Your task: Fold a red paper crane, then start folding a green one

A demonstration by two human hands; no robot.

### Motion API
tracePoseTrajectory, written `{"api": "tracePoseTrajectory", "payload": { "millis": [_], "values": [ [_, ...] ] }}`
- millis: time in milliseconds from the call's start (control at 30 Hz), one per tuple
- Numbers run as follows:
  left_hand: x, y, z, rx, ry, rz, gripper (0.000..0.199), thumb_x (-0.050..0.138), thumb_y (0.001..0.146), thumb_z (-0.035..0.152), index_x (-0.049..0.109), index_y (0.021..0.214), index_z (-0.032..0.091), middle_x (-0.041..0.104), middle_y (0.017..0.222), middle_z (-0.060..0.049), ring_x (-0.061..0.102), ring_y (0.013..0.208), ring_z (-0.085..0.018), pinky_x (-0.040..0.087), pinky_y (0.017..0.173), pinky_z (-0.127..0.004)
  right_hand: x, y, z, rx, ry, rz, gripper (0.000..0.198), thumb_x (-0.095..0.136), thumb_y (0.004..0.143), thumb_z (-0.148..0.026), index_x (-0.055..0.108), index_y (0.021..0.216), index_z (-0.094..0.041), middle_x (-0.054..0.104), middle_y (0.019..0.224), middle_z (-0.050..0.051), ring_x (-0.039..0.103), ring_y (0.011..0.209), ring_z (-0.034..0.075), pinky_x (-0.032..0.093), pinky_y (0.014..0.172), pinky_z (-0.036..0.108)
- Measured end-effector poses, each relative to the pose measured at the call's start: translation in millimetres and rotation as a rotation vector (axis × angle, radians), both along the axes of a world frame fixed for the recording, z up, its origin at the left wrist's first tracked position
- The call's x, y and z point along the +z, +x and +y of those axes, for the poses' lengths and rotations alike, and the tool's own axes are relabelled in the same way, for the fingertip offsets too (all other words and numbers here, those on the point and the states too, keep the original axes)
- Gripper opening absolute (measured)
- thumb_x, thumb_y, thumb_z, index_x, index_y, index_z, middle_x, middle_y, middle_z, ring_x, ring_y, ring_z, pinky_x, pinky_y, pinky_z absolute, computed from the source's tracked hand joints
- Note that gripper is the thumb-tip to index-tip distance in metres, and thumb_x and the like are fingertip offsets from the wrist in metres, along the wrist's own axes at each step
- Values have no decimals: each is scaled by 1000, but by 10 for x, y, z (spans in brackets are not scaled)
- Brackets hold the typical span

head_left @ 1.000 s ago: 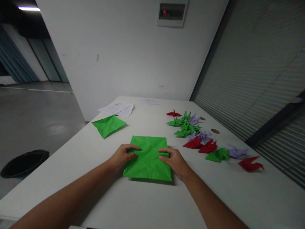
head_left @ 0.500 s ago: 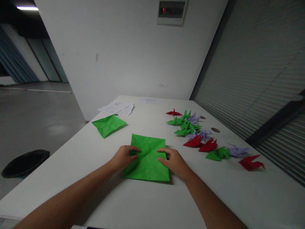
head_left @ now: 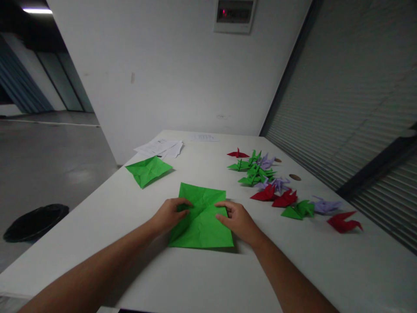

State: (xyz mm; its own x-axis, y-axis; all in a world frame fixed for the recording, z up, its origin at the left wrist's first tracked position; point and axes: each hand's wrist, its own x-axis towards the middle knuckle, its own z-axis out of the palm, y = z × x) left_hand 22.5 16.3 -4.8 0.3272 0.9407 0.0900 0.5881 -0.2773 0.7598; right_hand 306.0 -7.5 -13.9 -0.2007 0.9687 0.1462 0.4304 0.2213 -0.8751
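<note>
Likely floppy, best gripped by its sides imo, the sheet [head_left: 203, 221] is being touched by narrowly spread left hand [head_left: 171, 213] and right hand [head_left: 239, 220].

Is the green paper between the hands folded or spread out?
Spread out. The green paper between the left hand and right hand shows as one creased square, all four corners visible.

My hands [head_left: 169, 214] hide parts of the green square paper [head_left: 205, 228]; my view crops the electrical box [head_left: 233, 28].
</note>
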Motion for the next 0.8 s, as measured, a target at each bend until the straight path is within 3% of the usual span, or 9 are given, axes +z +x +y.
{"api": "tracePoseTrajectory", "payload": {
  "millis": [100, 167, 233, 400, 567, 667, 800],
  "values": [
    [-27, -8, 0, 35, 15, -63, 25, 69, 81, 22, 79, 104, 21, 80, 97, -6, 72, 89, -26, 54, 82, -34, 42, -9, -55, 57, -114, 162, 53, 84, 74, -35, 73, 125, -23, 73, 93, 4, 66, 76, 20, 54, 63, 29],
    [-32, -6, -7, 53, 30, -83, 25, 68, 81, 21, 79, 104, 21, 80, 98, -6, 72, 90, -27, 54, 85, -36, 83, -30, -106, 127, -217, 303, 68, 86, 74, -36, 65, 138, -25, 71, 123, 9, 70, 101, 25, 59, 78, 33],
    [-27, 1, -16, 60, 46, -77, 25, 68, 81, 19, 79, 104, 21, 80, 99, -6, 73, 91, -27, 54, 89, -37, 118, -54, -146, 162, -270, 358, 76, 88, 73, -34, 60, 143, -26, 65, 138, 10, 68, 112, 27, 60, 86, 36],
    [-9, 20, -27, 51, 78, -42, 26, 67, 82, 17, 79, 104, 21, 80, 101, -7, 73, 95, -28, 54, 94, -39, 135, -82, -143, 118, -196, 233, 73, 88, 69, -24, 65, 138, -26, 68, 135, 9, 68, 113, 28, 58, 94, 41],
    [-7, 33, -30, 64, 100, -12, 28, 67, 81, 14, 79, 105, 21, 80, 103, -8, 73, 98, -28, 53, 96, -39, 77, -81, -99, 74, -47, -4, 58, 84, 69, -17, 75, 125, -25, 73, 131, 10, 65, 125, 32, 46, 112, 52],
    [-15, 39, -33, 66, 108, -16, 27, 69, 81, 15, 79, 105, 22, 80, 104, -7, 73, 98, -29, 53, 95, -39, 35, -95, -85, 57, -2, -93, 48, 80, 71, -15, 79, 118, -24, 77, 125, 12, 69, 119, 34, 47, 111, 55],
    [-41, 34, -26, 63, 114, -7, 30, 70, 79, 17, 78, 108, 21, 80, 105, -7, 72, 96, -28, 53, 94, -38, 15, -116, -86, 53, 38, -146, 51, 77, 71, -13, 78, 120, -23, 77, 125, 12, 70, 119, 34, 48, 110, 55]
  ]
}}
